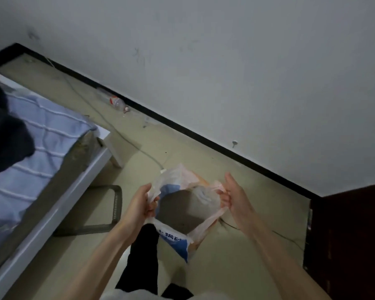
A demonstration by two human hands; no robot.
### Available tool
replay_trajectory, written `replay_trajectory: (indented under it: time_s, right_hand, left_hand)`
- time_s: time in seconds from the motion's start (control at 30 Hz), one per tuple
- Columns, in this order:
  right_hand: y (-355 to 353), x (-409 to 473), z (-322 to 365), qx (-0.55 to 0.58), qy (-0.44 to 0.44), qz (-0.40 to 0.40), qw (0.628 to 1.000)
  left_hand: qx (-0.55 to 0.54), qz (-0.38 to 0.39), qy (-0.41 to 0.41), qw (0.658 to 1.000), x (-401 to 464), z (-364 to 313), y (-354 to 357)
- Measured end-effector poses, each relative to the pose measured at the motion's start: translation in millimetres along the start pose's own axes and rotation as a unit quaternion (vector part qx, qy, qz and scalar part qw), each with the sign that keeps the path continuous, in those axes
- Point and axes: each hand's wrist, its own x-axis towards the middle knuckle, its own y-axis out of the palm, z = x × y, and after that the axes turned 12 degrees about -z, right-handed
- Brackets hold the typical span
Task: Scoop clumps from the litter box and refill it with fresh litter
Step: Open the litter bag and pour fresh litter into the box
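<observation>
You hold the litter bag (175, 239) up in front of you, over the floor (236, 252), with its mouth pulled wide open. Your left hand (142, 204) pinches the left side of the thin plastic rim, and your right hand (234, 195) pinches the right side. You can see down into the bag, and it looks gray inside, but you cannot tell how full it is. The plastic is thin and soft, so I think it could rip if you pull the sides too hard, and then litter would spill on the floor. It could also slip out of one hand, because you only hold a small bit of it. A dark gray tray (108, 211), maybe the litter box, sits near left, partly under the bed (52, 148). The bed edge is close on your left, and a dark door (351, 239) stands close on your right. The wall (225, 72) is at the far side. A cord (126, 137) lies on the floor by the bed leg, so mind your feet. The open floor is mostly in the middle, right below the bag.
</observation>
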Motion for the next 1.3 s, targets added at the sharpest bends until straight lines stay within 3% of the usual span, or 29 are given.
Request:
replay_trajectory:
  time_s: [0.4, 0.67, 0.83, 0.97, 1.07, 1.3]
  right_hand:
    - [111.5, 210.7, 108.6, -0.068, 0.035, -0.033, 0.997]
    - [183.1, 370.8, 187.0, -0.174, -0.019, 0.02, 0.984]
    - [218.2, 484.5, 229.4, -0.282, -0.118, 0.138, 0.942]
    - [252.1, 572.2, 229.3, -0.37, -0.165, 0.212, 0.889]
    - [286.2, 640.5, 208.3, -0.389, -0.155, 0.205, 0.884]
    - [363.8, 761.0, 151.0, -0.425, -0.155, 0.147, 0.879]
  left_hand:
    - [0.009, -0.055, -0.043, 0.997, 210.3, -120.0, -0.6]
    - [-0.002, -0.156, 0.011, 0.988, 339.3, -180.4, 24.1]
    - [-0.088, -0.253, 0.022, 0.963, 436.6, -204.0, 40.2]
    - [-0.176, -0.3, -0.016, 0.937, 522.0, -204.8, 52.8]
    - [-0.205, -0.308, -0.037, 0.928, 585.4, -192.5, 56.3]
    - [-0.179, -0.253, -0.053, 0.949, 715.4, -152.6, 47.7]
